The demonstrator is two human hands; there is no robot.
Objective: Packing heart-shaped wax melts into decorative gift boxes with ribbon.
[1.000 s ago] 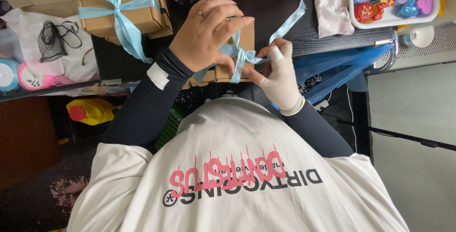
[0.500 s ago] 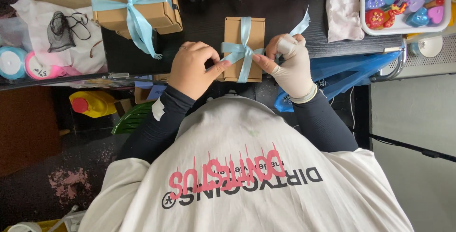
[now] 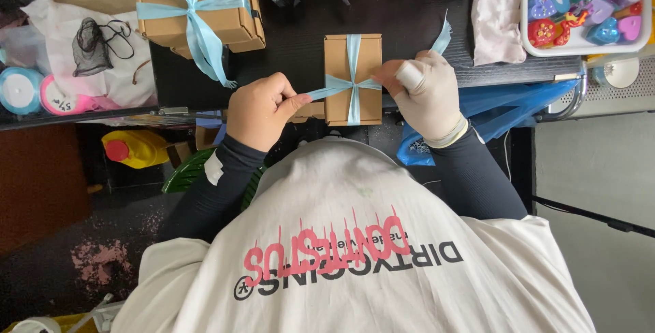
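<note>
Cinching the ribbon knot on the small kraft box [image 3: 353, 79] at the desk's [image 3: 286, 46] near edge.

We read this as the tightening step: the light-blue ribbon [image 3: 353, 53] already crosses the lid lengthwise and widthwise, knot at centre. Left hand [image 3: 259, 109] has a clenched grip, pinching one ribbon tail pulled out taut to the left. Right hand [image 3: 424, 91], with a taped finger, is closed on the other tail, whose free end [image 3: 442, 35] sticks up past the knuckles. Next move likely calls for even, opposed tension so the knot stays centred, then forming bow loops. Box is plain brown card, square-cornered, flat on the desk, overhanging the near edge slightly. A finished bowed box [image 3: 198, 5] sits toward the far-left corner; a tray of coloured hearts [image 3: 580, 45] sits at the far-right.
</note>
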